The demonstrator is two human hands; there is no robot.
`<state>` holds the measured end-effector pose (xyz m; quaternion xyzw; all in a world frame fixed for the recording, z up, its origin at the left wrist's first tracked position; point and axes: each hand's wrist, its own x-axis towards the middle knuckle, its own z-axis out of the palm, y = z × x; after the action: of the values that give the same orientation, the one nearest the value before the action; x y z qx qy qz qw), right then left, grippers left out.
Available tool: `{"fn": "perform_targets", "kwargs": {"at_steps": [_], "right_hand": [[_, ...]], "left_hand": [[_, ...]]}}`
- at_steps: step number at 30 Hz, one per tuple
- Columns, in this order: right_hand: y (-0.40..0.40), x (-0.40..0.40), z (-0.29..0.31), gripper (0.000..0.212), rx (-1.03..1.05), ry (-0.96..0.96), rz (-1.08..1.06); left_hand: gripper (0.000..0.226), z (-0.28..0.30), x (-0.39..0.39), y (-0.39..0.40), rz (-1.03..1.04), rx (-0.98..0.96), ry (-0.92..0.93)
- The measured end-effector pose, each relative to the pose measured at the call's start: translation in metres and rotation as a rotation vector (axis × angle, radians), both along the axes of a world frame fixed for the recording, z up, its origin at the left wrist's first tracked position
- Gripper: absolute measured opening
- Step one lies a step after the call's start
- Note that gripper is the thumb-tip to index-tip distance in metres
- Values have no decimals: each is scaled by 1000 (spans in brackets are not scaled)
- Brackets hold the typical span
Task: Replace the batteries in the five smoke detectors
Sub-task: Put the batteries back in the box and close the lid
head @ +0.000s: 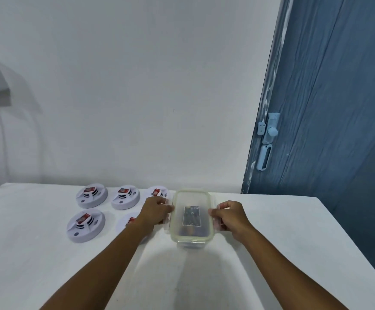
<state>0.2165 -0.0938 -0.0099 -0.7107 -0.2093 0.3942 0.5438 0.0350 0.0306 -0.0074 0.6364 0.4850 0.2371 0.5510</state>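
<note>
While hands grip box.

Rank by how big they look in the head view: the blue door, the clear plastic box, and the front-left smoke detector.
1. Blue door, by far the largest.
2. Clear plastic box, between the hands.
3. Front-left smoke detector, slightly smaller than the box; both sit at similar depth, so the ranking seems fair.

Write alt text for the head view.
Both hands, left hand and right hand, grip the side clips of a lidded clear container on a white table. Five smoke detectors lie left of it.
</note>
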Motion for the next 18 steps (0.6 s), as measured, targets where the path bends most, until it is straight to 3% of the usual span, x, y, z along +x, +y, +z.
{"fn": "perform_targets", "kwargs": {"at_steps": [10,18], "right_hand": [[0,2,-7,25,4,-23,-32],[2,6,-8,24,-32,-21,14]], "left_hand": [[15,-8,3,2,-31,91,68],[16,-12,-1,-1,-30,-83,-64]]}}
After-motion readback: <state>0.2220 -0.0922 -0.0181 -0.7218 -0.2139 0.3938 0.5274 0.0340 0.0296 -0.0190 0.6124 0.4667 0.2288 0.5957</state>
